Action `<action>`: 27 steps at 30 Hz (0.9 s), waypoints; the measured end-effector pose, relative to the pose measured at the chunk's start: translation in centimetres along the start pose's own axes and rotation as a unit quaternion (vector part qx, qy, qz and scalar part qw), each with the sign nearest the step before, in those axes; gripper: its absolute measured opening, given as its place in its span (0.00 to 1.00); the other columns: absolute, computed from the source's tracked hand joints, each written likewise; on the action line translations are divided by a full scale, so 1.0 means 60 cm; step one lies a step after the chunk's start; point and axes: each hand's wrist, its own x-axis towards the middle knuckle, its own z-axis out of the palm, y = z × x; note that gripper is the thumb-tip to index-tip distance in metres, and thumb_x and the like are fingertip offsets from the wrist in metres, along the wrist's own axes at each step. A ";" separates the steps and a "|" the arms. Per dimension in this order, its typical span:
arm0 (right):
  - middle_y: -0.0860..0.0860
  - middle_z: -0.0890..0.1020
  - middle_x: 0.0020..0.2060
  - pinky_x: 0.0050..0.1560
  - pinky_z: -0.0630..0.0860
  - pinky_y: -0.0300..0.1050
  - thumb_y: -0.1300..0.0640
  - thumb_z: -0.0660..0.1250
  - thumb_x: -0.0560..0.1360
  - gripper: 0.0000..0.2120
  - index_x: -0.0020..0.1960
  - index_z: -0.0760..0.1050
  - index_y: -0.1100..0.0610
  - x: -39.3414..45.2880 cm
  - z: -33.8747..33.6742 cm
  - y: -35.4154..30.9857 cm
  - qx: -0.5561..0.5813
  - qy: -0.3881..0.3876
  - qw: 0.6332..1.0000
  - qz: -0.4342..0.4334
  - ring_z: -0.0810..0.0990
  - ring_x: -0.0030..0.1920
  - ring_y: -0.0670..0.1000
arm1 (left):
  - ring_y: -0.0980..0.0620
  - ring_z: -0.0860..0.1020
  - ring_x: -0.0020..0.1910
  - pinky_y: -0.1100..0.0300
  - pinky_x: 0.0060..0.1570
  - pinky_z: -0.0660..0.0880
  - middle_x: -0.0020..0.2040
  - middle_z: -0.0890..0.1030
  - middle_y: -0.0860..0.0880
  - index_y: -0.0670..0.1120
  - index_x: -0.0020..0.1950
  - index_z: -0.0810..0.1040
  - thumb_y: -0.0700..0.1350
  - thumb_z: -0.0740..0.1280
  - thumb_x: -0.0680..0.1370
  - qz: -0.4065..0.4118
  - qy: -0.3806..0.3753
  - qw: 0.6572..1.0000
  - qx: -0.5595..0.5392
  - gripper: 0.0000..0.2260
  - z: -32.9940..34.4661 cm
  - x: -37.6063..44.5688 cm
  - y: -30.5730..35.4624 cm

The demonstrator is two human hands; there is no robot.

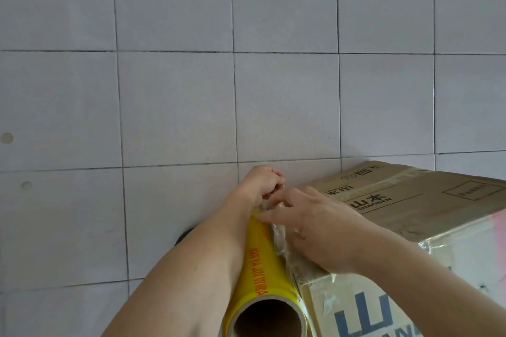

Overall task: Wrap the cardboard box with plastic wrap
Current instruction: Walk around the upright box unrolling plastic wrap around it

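A brown cardboard box with printed characters stands on the floor at the lower right. A yellow roll of plastic wrap lies along the box's left edge, its open cardboard core facing me. My left hand is closed at the far end of the roll, pinching the clear film. My right hand lies flat on the box's near left corner, fingers spread, pressing the loose film against the cardboard. Crumpled film shows under and beside that hand.
Pale grey floor tiles with dark grout lines fill the view. Two small round marks dot the floor at the left. A dark object peeks out behind my left forearm.
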 end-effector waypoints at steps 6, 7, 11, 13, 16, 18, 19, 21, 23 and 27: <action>0.41 0.78 0.56 0.60 0.73 0.47 0.50 0.60 0.81 0.07 0.55 0.76 0.42 0.008 -0.004 0.015 0.022 -0.001 1.000 0.009 0.75 0.55 0.46 | 0.52 0.73 0.32 0.61 0.31 0.69 0.39 0.81 0.45 0.47 0.43 0.77 0.36 0.65 0.82 -0.001 -0.008 1.000 0.016 0.10 0.004 -0.008 0.007; 0.42 0.80 0.52 0.56 0.75 0.46 0.51 0.60 0.82 0.06 0.53 0.75 0.42 -0.001 -0.009 0.021 0.037 0.011 0.999 0.032 0.77 0.51 0.45 | 0.52 0.74 0.33 0.61 0.32 0.70 0.40 0.81 0.46 0.46 0.44 0.78 0.36 0.65 0.82 0.001 -0.007 1.000 0.018 0.09 0.004 -0.007 0.005; 0.39 0.78 0.55 0.58 0.75 0.44 0.54 0.60 0.82 0.10 0.58 0.71 0.40 -0.021 -0.015 0.035 0.066 0.062 0.995 0.050 0.77 0.52 0.43 | 0.52 0.76 0.35 0.60 0.36 0.73 0.38 0.80 0.47 0.45 0.50 0.78 0.35 0.65 0.83 0.000 -0.007 1.000 0.006 0.06 0.005 -0.011 0.003; 0.36 0.69 0.69 0.67 0.70 0.44 0.60 0.61 0.81 0.26 0.71 0.63 0.35 -0.012 -0.005 0.029 0.036 0.024 0.999 0.006 0.72 0.65 0.44 | 0.50 0.77 0.37 0.59 0.39 0.74 0.39 0.80 0.46 0.45 0.47 0.78 0.35 0.66 0.82 -0.002 -0.007 1.000 -0.005 0.07 0.004 -0.012 0.003; 0.40 0.61 0.77 0.74 0.60 0.50 0.62 0.59 0.81 0.31 0.77 0.57 0.37 0.020 0.010 0.011 -0.026 -0.043 0.998 -0.041 0.59 0.76 0.48 | 0.50 0.74 0.33 0.58 0.36 0.70 0.37 0.80 0.45 0.45 0.45 0.76 0.34 0.64 0.83 -0.014 -0.016 0.999 -0.026 0.09 0.002 -0.011 0.005; 0.43 0.66 0.74 0.71 0.63 0.53 0.61 0.60 0.81 0.29 0.76 0.60 0.37 0.038 0.015 0.014 -0.052 -0.050 0.996 -0.058 0.61 0.74 0.51 | 0.50 0.73 0.33 0.58 0.34 0.70 0.34 0.81 0.47 0.45 0.44 0.76 0.34 0.65 0.83 -0.015 -0.013 1.000 -0.024 0.09 0.000 -0.010 0.008; 0.45 0.69 0.71 0.69 0.65 0.54 0.59 0.60 0.81 0.26 0.74 0.63 0.37 0.044 0.017 0.018 -0.065 -0.051 0.995 -0.064 0.63 0.71 0.51 | 0.51 0.73 0.33 0.59 0.34 0.70 0.31 0.81 0.49 0.45 0.44 0.77 0.34 0.65 0.83 -0.013 -0.015 1.000 -0.018 0.09 0.000 -0.009 0.007; 0.46 0.73 0.64 0.65 0.68 0.53 0.53 0.59 0.82 0.17 0.67 0.72 0.38 0.046 0.016 0.025 -0.073 -0.038 0.994 -0.071 0.68 0.65 0.51 | 0.53 0.73 0.32 0.62 0.31 0.69 0.29 0.81 0.51 0.45 0.45 0.77 0.35 0.65 0.83 -0.008 -0.020 1.000 0.001 0.09 0.000 -0.012 0.008; 0.43 0.74 0.56 0.61 0.70 0.48 0.51 0.58 0.82 0.13 0.61 0.77 0.41 0.036 0.008 0.034 -0.035 -0.002 0.998 -0.055 0.70 0.59 0.47 | 0.53 0.74 0.33 0.62 0.32 0.71 0.36 0.81 0.49 0.45 0.50 0.79 0.35 0.65 0.83 -0.004 -0.020 1.000 0.012 0.06 0.001 -0.016 0.009; 0.36 0.71 0.45 0.51 0.67 0.33 0.47 0.59 0.82 0.10 0.56 0.78 0.41 -0.010 -0.008 0.060 0.034 0.048 0.998 0.016 0.69 0.48 0.37 | 0.54 0.76 0.34 0.62 0.35 0.72 0.40 0.82 0.47 0.45 0.52 0.79 0.36 0.65 0.82 0.002 -0.030 0.999 0.031 0.05 0.005 -0.014 0.005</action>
